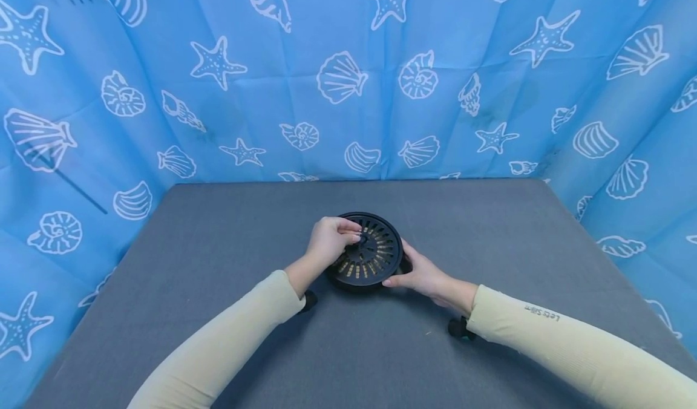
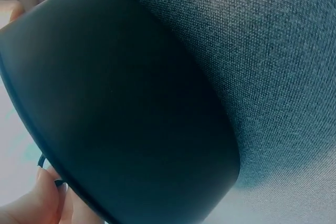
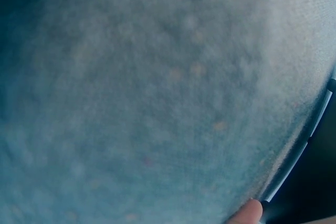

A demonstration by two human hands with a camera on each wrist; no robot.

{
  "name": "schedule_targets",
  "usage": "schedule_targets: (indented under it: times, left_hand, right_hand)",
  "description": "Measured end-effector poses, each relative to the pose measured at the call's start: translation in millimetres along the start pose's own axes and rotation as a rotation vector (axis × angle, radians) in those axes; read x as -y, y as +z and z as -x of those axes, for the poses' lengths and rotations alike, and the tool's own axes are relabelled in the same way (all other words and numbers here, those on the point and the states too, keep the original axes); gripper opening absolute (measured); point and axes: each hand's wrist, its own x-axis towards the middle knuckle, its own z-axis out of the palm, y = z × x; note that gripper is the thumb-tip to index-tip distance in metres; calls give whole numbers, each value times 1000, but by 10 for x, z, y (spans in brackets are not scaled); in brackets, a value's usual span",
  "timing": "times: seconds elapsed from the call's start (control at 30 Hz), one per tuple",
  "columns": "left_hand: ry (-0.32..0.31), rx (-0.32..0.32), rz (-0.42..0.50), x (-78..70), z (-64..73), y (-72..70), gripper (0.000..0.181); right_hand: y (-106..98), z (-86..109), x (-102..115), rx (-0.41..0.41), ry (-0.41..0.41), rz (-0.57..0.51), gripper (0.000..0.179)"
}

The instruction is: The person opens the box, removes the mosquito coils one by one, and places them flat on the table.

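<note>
A black round container [image 2: 121, 103] with a slotted lid [image 1: 376, 267] is at the middle of the table, its top facing the head camera. Tan contents show through the radial slots. At the lid's centre, my left hand [image 1: 328, 239] pinches the small ring-like handle [image 2: 43, 159] between thumb and fingers. My right hand [image 1: 422, 274] grips the container's right side, thumb at the near rim and fingers round the wall. In the right wrist view, one fingertip [image 3: 251, 212] shows beside the container's dark edge [image 3: 307, 184].
The grey cloth-covered table [image 1: 229, 233] spreads round the container. A blue curtain [image 1: 305, 106] with white shells and starfish stands at its back and sides. Black wrist-worn devices [image 1: 461, 329] hang beneath both pale sleeves [image 1: 544, 330].
</note>
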Motion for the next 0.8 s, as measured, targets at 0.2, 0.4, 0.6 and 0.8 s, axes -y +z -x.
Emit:
schedule_targets:
  times: [0.2,0.4,0.6,0.8]
  left_hand:
    - [-16,-11,7,-26,15,10,15]
    - [-28,-19,10,-28,18,12,15]
    - [-21,-27,9,-24,15,12,15]
    - [-18,-33,15,-20,8,13,15]
  right_hand:
    - [-2,4,0,6,-10,-8,106]
    - [0,4,7,10,-5,-6,106]
    - [8,-5,1,2,4,-4,105]
    - [12,-17,-12,-13,18,2,106]
